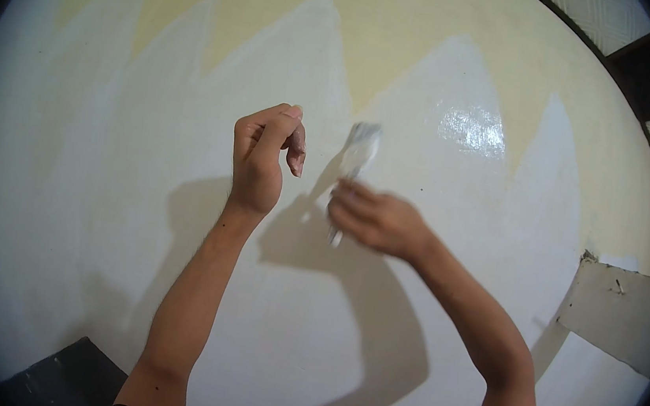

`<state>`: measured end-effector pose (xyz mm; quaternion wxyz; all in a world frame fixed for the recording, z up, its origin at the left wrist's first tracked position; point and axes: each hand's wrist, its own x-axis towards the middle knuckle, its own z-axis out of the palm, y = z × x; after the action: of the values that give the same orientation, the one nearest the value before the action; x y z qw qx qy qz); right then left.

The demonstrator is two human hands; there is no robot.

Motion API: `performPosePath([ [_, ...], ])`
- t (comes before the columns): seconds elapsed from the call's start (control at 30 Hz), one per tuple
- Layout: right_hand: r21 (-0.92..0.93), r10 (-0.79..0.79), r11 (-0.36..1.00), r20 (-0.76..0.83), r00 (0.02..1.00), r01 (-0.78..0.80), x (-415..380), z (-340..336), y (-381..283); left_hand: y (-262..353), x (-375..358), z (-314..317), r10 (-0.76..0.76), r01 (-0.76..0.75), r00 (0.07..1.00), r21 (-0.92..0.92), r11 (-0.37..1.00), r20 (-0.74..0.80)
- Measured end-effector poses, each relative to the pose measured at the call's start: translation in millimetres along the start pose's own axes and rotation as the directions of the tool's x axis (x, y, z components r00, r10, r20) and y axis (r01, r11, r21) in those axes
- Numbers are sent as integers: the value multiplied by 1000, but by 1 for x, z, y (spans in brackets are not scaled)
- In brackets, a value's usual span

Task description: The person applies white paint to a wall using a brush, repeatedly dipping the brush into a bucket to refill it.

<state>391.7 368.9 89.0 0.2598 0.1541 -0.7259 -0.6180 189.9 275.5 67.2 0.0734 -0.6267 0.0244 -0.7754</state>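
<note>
On the glossy half-whitened wall [402,76], the right hand [374,222] grips a paintbrush [358,155]; the left hand [262,157] curls loosely, empty.

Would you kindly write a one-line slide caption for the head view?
Right hand holds a paintbrush against a half-painted wall; left hand is raised beside it, fingers curled.

Both hands are raised before the wall [407,330]: the left hand [262,157] sits left of the right hand [375,220], and the paintbrush [358,155] stands in the right hand, bristles uppermost, between them.
</note>
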Motion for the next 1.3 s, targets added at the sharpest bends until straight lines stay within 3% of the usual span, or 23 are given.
performPosePath([
  [0.07,14,-138,990,-46,989,139,6,0,-29,0,-1,-3,-13,13,1000,-8,1000,-3],
  [0.13,65,-134,989,34,990,132,8,-12,-44,0,0,-5,-15,15,1000,-4,1000,-3],
  [0.23,-4,-30,1000,-92,995,30,8,-26,-20,-1,-1,-6,-13,13,1000,7,1000,-7],
  [0.27,3,101,995,-118,988,-101,8,-32,-12,-1,-2,-5,-15,15,1000,6,1000,-4],
  [0.33,-2,190,981,-113,975,-192,3,-19,10,-3,-5,-4,-24,24,1000,1,1000,-3],
  [0.4,43,169,985,-114,979,-165,-3,-11,-3,-5,-8,-3,-37,37,999,-9,999,-1],
  [0.47,158,108,981,57,993,-116,-4,-12,-41,-3,-14,-2,-66,66,998,-40,997,-4],
  [0.53,217,8,976,-20,1000,-4,1,-20,-76,3,-22,0,-75,75,997,-56,996,1],
  [0.6,468,222,869,-80,972,-160,-5,-29,-89,10,-29,5,-68,69,998,-61,996,15],
  [0.67,673,510,653,-51,859,-348,-8,-45,-90,13,-31,12,-69,71,997,-61,996,42],
  [0.7,667,619,622,-101,779,-409,-12,-51,-81,13,-31,16,-70,73,996,-67,995,57],
  [0.77,765,837,440,-159,524,-471,-27,-51,-49,9,-27,31,-31,33,998,-30,999,61],
  [0.8,800,897,336,-110,429,-498,-34,-62,-30,7,-26,37,-29,32,997,-41,999,72],
  [0.87,804,957,279,-186,223,-526,-50,-70,7,4,-25,48,-22,28,995,-64,998,94],
  [0.93,766,926,374,-335,172,-522,-52,-82,22,2,-27,60,-40,48,994,-81,996,99],
  [0.97,705,879,471,-423,220,-530,-54,-85,24,2,-29,65,-49,58,993,-84,995,109],
  [1.07,314,626,765,-568,535,-562,-65,-84,26,-2,-34,74,-78,92,989,-109,990,129],
  [1.13,385,737,674,-418,532,-631,-70,-76,4,-4,-40,79,-107,125,984,-125,984,140],
  [1.2,355,720,693,-292,630,-627,-87,-64,-25,2,-50,85,-148,165,978,-110,980,148],
  [1.23,250,670,740,-197,716,-624,-92,-68,-42,6,-58,87,-170,187,974,-102,977,152],
  [1.3,274,672,737,-190,716,-618,-95,-76,-78,7,-83,90,-207,227,966,-124,966,158],
])
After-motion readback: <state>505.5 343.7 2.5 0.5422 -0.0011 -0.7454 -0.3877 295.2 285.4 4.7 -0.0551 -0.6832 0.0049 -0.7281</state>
